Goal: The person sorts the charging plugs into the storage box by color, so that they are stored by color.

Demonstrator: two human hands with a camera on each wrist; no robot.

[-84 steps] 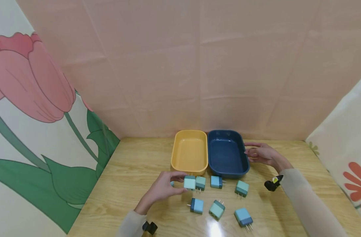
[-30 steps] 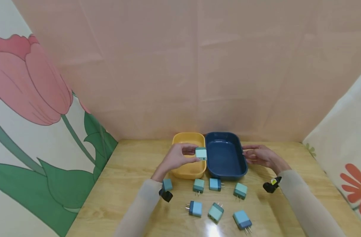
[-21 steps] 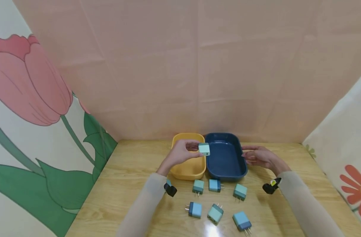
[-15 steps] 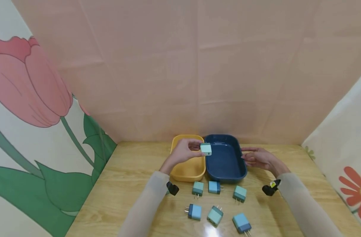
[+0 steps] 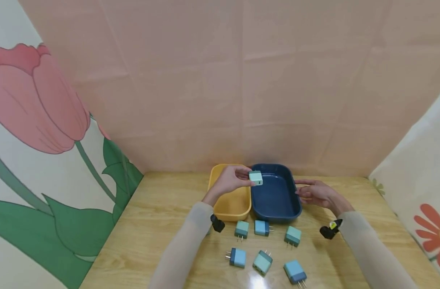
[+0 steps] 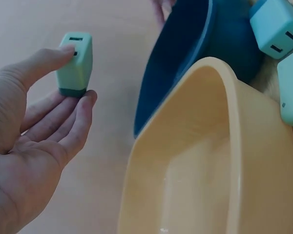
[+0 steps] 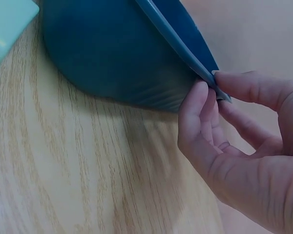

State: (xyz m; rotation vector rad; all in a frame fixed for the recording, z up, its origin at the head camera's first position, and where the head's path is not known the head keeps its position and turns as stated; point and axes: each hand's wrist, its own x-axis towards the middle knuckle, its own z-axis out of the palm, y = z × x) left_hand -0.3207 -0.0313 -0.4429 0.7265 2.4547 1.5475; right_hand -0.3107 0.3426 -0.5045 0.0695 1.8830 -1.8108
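Note:
In the head view, my left hand (image 5: 228, 181) pinches a mint-green charger plug (image 5: 256, 178) between thumb and fingers, raised over where the two bins meet. The left wrist view shows the thumb on the socket face of that charger (image 6: 75, 68), with fingertips under its darker end. On the right, my right hand (image 5: 318, 194) holds the rim of the dark blue bin (image 5: 276, 198). In the right wrist view its thumb lies on the rim and curled fingers are below. The yellow bin (image 5: 232, 217) stands against the blue one, under my left forearm and hand.
Several blue and green charger plugs lie on the wooden table before the bins, among them a green one (image 5: 241, 229), a blue one (image 5: 261, 228) and a nearer blue one (image 5: 295, 271). Another is mostly hidden behind the left sleeve. A pink cloth wall (image 5: 241, 100) rises behind.
My left hand has lifted the green charger from the table in front of the yellow bin and carried it forward and right, to the blue bin's left edge. The right hand stays at the rim.

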